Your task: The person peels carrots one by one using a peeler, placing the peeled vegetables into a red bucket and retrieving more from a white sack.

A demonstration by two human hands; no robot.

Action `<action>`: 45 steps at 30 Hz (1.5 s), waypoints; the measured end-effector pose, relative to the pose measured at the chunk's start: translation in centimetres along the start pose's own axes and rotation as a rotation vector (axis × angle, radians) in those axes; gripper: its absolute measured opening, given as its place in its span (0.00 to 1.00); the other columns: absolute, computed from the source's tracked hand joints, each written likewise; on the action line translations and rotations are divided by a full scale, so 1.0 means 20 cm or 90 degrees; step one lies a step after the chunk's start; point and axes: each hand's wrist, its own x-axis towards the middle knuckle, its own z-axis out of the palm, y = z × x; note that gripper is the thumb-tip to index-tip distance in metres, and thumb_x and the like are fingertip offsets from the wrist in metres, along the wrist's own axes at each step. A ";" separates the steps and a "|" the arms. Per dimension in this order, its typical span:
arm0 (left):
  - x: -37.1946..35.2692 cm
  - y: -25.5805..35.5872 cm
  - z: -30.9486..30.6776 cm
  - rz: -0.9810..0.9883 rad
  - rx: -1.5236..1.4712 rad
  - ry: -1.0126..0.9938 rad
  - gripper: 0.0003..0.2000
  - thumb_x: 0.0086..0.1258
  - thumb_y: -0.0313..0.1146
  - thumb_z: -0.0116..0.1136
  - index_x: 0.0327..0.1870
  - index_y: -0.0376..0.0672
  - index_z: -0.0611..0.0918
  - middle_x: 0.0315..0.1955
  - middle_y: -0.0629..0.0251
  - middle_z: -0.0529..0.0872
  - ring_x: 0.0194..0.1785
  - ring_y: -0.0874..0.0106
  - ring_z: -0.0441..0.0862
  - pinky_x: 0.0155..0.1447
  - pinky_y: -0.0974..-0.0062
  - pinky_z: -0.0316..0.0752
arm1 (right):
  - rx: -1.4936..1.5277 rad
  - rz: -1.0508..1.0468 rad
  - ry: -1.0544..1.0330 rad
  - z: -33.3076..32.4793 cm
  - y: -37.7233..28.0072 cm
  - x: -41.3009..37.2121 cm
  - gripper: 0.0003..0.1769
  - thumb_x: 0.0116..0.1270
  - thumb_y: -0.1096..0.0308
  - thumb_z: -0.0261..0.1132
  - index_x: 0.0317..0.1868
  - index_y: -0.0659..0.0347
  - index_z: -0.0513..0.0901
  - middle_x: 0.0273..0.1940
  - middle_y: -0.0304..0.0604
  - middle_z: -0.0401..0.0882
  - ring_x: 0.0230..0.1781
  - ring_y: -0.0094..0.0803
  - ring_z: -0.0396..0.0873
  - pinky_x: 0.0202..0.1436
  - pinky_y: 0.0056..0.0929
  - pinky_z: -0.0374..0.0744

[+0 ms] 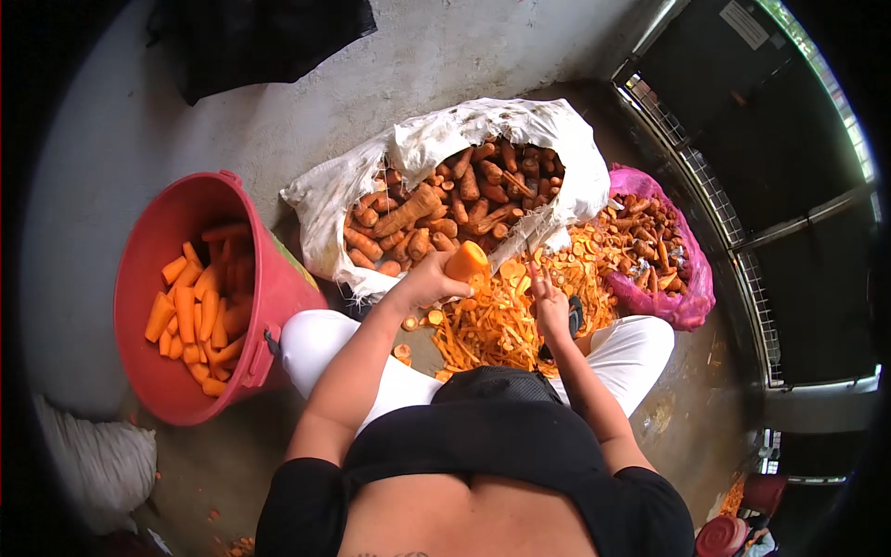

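Observation:
My left hand (431, 281) is closed around a thick carrot (467, 263), whose bright orange surface looks peeled. To its right, my right hand (549, 303) has its fingers bent around something thin and small that I cannot make out. Below and between both hands lies a heap of orange carrot peelings (497, 325) with cut round ends among them. Just beyond, a torn white sack (575, 153) lies on its side, and unpeeled carrots (469, 186) show through its opening.
A red bucket (148, 232) with peeled carrots (197, 311) stands at the left. On the right sits a pink plastic bag (691, 297) of small carrots and scraps. A pale sack (97, 455) is at lower left; a dark gate (789, 148) is at right.

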 end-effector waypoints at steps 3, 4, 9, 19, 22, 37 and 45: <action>-0.01 0.04 0.03 0.107 0.146 0.086 0.32 0.60 0.34 0.67 0.64 0.35 0.67 0.53 0.55 0.78 0.57 0.66 0.75 0.62 0.69 0.68 | 0.173 -0.017 -0.003 -0.04 0.00 0.02 0.21 0.73 0.51 0.56 0.38 0.61 0.83 0.17 0.30 0.63 0.13 0.16 0.58 0.18 0.21 0.57; 0.00 0.03 0.04 0.108 0.189 0.112 0.31 0.60 0.35 0.66 0.63 0.36 0.67 0.53 0.55 0.78 0.57 0.65 0.76 0.61 0.69 0.69 | 0.215 -0.004 -0.017 -0.05 0.00 0.02 0.20 0.74 0.52 0.56 0.39 0.61 0.82 0.17 0.29 0.62 0.13 0.16 0.57 0.17 0.20 0.56; 0.02 0.03 0.07 0.240 0.273 0.225 0.24 0.58 0.30 0.68 0.53 0.43 0.70 0.46 0.55 0.80 0.52 0.59 0.80 0.53 0.67 0.74 | 0.188 -0.116 -0.020 0.01 -0.12 -0.07 0.20 0.73 0.54 0.57 0.33 0.62 0.80 0.16 0.29 0.63 0.14 0.16 0.58 0.18 0.21 0.56; 0.04 0.03 0.10 0.293 0.503 0.405 0.19 0.58 0.43 0.66 0.43 0.45 0.74 0.23 0.53 0.84 0.31 0.52 0.84 0.34 0.57 0.77 | -0.146 -0.493 -0.081 0.10 -0.32 -0.26 0.11 0.63 0.60 0.66 0.38 0.59 0.82 0.23 0.48 0.77 0.22 0.44 0.77 0.27 0.36 0.74; 0.03 0.05 0.11 0.252 0.554 0.419 0.17 0.59 0.47 0.64 0.40 0.46 0.77 0.21 0.54 0.84 0.29 0.54 0.84 0.31 0.58 0.77 | -0.173 -0.468 -0.075 0.11 -0.34 -0.26 0.12 0.63 0.58 0.66 0.35 0.58 0.82 0.22 0.48 0.76 0.22 0.46 0.77 0.26 0.38 0.74; 0.04 0.01 0.10 0.232 0.622 0.468 0.11 0.56 0.36 0.64 0.35 0.45 0.76 0.19 0.54 0.82 0.28 0.53 0.83 0.32 0.57 0.76 | -0.232 -0.395 -0.055 0.12 -0.37 -0.27 0.15 0.67 0.51 0.61 0.36 0.54 0.83 0.23 0.50 0.79 0.24 0.47 0.80 0.28 0.41 0.76; 0.04 0.01 0.12 0.155 0.628 0.422 0.11 0.54 0.35 0.64 0.34 0.42 0.76 0.20 0.52 0.82 0.29 0.53 0.83 0.33 0.57 0.76 | -0.257 -0.365 -0.068 0.08 -0.38 -0.25 0.17 0.67 0.48 0.60 0.40 0.52 0.85 0.24 0.50 0.81 0.25 0.48 0.81 0.29 0.41 0.77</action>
